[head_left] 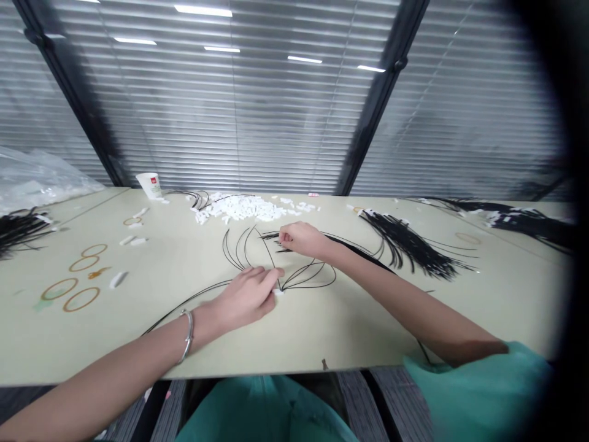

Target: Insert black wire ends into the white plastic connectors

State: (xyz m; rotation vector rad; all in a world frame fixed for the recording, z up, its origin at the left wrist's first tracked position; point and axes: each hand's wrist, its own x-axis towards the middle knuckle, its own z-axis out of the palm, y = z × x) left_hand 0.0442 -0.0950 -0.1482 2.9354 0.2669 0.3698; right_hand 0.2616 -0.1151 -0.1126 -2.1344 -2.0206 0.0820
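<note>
My left hand rests low over the table, fingers closed around thin black wires that fan out above and behind it. Beside its fingertips lies a small white piece, from which several wire loops spread to the right. My right hand is farther forward, its fingers pinched at the ends of a black wire bundle that runs back beneath the forearm. Short wire ends stick out by its fingertips; the exact grip is partly hidden.
A pile of small white pieces lies at the back, with a paper cup to its left. More black wire bundles lie at right and far left. Rubber bands and a plastic bag are on the left.
</note>
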